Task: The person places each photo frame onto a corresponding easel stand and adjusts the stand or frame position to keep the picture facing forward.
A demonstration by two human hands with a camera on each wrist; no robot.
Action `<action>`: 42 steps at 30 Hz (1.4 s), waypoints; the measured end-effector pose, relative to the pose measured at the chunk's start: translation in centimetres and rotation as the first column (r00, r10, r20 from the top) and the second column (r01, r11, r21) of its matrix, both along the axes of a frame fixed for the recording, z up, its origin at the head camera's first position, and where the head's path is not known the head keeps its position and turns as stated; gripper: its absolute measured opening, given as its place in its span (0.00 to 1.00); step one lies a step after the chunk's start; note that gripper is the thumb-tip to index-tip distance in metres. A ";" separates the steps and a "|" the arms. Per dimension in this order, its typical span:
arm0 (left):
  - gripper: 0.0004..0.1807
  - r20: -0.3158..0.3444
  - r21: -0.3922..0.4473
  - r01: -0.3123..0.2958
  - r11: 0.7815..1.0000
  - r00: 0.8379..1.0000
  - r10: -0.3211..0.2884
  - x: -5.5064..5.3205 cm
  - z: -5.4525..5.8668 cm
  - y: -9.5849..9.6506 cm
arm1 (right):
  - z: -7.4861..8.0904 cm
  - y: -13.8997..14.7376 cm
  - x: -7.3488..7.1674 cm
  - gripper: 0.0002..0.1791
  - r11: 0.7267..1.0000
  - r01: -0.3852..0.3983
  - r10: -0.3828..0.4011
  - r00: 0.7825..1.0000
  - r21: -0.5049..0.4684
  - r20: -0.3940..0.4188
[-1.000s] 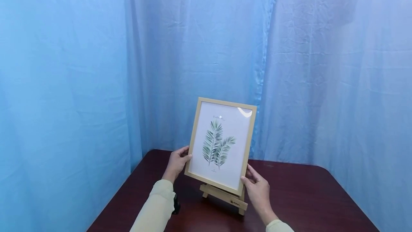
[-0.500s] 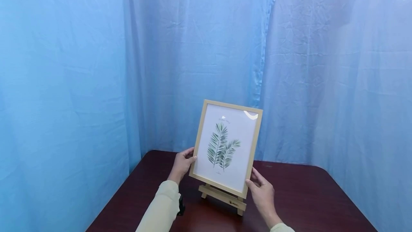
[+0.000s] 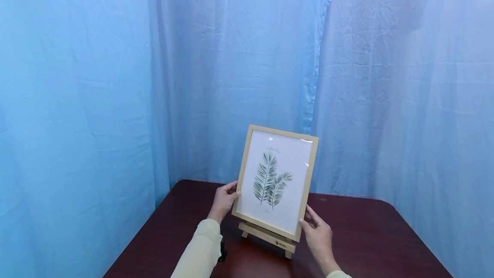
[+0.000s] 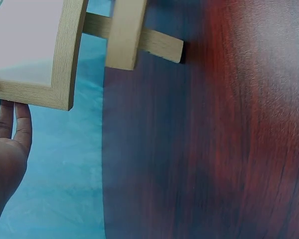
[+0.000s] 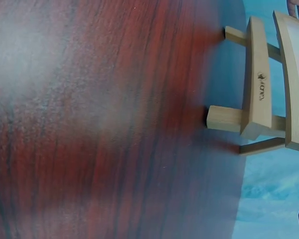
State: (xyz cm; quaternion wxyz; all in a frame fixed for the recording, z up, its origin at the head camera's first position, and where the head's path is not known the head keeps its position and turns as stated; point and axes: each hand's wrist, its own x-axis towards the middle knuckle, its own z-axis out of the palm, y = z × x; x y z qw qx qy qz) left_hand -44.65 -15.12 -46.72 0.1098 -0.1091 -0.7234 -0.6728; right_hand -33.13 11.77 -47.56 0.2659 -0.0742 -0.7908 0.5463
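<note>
A picture frame (image 3: 275,181) in light wood, with two green leaf sprays on white, tilts a little in the head view. My left hand (image 3: 224,200) grips its left edge low down, thumb on the front and fingers behind. On the lower right edge, my right hand (image 3: 319,235) pinches the frame the same way. Below and behind it stands a small wooden easel (image 3: 266,236) with a printed mark on its ledge. The left wrist view shows a gap between the frame's bottom edge (image 4: 32,94) and the ledge (image 4: 125,35). Most of the easel's upper part is hidden by the frame.
The easel's feet stand on a dark red-brown wooden table (image 3: 359,235) with rounded far corners. Blue curtains (image 3: 239,55) hang close around its back and sides. A black band (image 3: 223,250) shows at the left wrist, by a pale sleeve (image 3: 200,248).
Both hands have carried the picture frame to the right and slightly down, so its bottom edge is nearer the easel's ledge. The easel has stayed in place.
</note>
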 end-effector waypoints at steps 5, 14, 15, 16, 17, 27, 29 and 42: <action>0.23 0.011 -0.008 -0.016 1.000 1.000 0.016 -0.2 -1.1 0.2 | -1.1 0.1 -0.1 0.29 1.000 0.016 -0.016 1.000 0.000 0.013; 0.23 0.032 -0.027 -0.026 0.999 0.999 0.027 -0.2 -1.8 0.4 | -2.0 -0.1 -0.3 0.29 0.999 0.030 -0.029 0.999 -0.014 0.026; 0.22 0.030 -0.029 -0.026 0.999 0.999 0.027 -0.2 -1.9 0.4 | -2.1 -0.1 -0.3 0.29 0.999 0.033 -0.033 0.999 -0.012 0.028; 0.22 0.031 -0.027 -0.027 0.999 0.999 0.028 -0.2 -1.9 0.4 | -2.2 -0.2 -0.3 0.29 0.999 0.037 -0.036 0.999 -0.009 0.030; 0.22 0.031 -0.030 -0.030 0.999 0.999 0.031 -0.2 -2.0 0.4 | -2.3 -0.2 -0.3 0.29 0.999 0.038 -0.037 0.999 -0.010 0.033; 0.22 0.062 -0.027 -0.039 0.999 0.997 0.040 -0.5 -2.9 0.7 | -3.0 0.3 -0.6 0.29 0.999 0.031 -0.031 0.999 -0.015 0.037; 0.23 0.078 -0.024 -0.035 0.999 0.996 0.036 -0.5 -3.0 0.8 | -3.0 0.5 -0.6 0.29 1.000 0.026 -0.025 0.999 -0.011 0.047; 0.23 0.073 -0.047 -0.041 0.998 0.996 0.044 -0.4 -2.8 1.1 | -2.7 1.3 -1.3 0.29 0.998 -0.034 0.038 0.997 -0.060 0.072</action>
